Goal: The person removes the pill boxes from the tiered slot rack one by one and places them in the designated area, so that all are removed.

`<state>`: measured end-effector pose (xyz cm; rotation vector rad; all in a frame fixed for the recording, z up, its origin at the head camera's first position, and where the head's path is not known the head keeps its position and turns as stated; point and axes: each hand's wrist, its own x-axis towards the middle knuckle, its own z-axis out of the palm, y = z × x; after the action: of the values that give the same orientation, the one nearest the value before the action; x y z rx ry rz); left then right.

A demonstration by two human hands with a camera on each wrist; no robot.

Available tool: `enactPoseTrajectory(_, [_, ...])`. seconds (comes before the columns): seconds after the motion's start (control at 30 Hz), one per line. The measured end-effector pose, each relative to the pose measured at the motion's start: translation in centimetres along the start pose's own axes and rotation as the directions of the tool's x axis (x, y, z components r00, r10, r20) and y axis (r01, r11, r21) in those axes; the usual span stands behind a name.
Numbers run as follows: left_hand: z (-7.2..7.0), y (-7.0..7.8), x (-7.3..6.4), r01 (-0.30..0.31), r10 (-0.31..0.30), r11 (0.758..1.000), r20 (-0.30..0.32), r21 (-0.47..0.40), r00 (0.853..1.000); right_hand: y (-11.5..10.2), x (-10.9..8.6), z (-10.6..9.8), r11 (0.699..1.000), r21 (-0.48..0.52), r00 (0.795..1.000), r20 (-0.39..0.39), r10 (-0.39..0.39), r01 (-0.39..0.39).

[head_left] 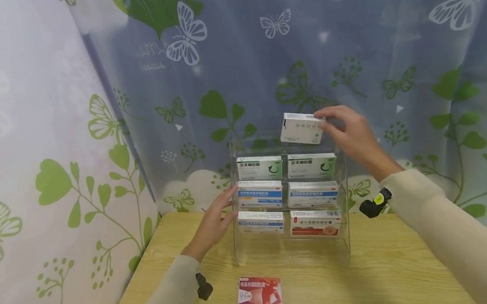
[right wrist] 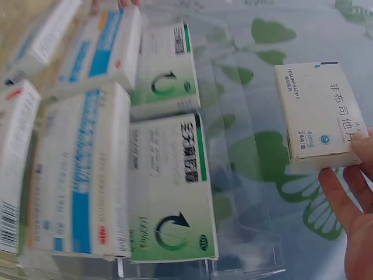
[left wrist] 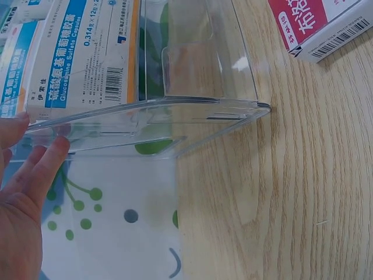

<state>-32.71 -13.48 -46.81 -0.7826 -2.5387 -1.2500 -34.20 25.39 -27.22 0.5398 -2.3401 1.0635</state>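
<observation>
My right hand (head_left: pixel 353 133) pinches a white medicine box (head_left: pixel 300 129) by its right end, fingers above and thumb in front. The box hangs just above the top tier of a clear acrylic display rack (head_left: pixel 292 250), tilted slightly. In the right wrist view the medicine box (right wrist: pixel 315 111) stands apart from the rack's boxes. My left hand (head_left: pixel 212 226) rests against the rack's left side; the left wrist view shows its fingers (left wrist: pixel 53 157) touching the clear side panel. Green-and-white capsule boxes (head_left: pixel 259 168), blue-striped boxes (head_left: pixel 259 195) and a red-and-white box (head_left: pixel 316 224) fill the lower tiers.
A red medicine box (head_left: pixel 259 294) lies flat on the wooden table (head_left: pixel 384 264) in front of the rack. Behind the rack hangs a curtain (head_left: pixel 237 54) with butterflies and leaves; a similar pale one (head_left: pixel 58 135) hangs at the left.
</observation>
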Motion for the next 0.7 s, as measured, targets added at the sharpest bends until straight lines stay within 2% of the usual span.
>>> enactPoseTrajectory(0.13, [0.0,0.0,-0.1,0.01,-0.01,1.0,0.0,0.002,1.0,-0.4,-2.2,-0.5,0.998,0.049,0.998,0.054,0.033,-0.035])
enactPoseTrajectory(0.37, [0.1,0.0,-0.1,0.003,-0.003,1.0,0.001,-0.007,1.0,0.2,-7.0,-0.5,0.999,0.04,0.987,0.161,0.024,-0.03])
enactPoseTrajectory(0.57, [0.1,0.0,-0.2,0.041,-0.041,0.999,0.007,-0.011,0.999,1.2,-11.4,0.8,0.994,0.097,0.975,0.221,0.029,-0.051])
enactPoseTrajectory(0.7, [0.2,-0.1,-0.1,0.032,-0.032,0.999,-0.001,-0.001,0.999,2.1,-14.6,2.1,0.985,0.139,0.96,0.275,0.059,-0.101])
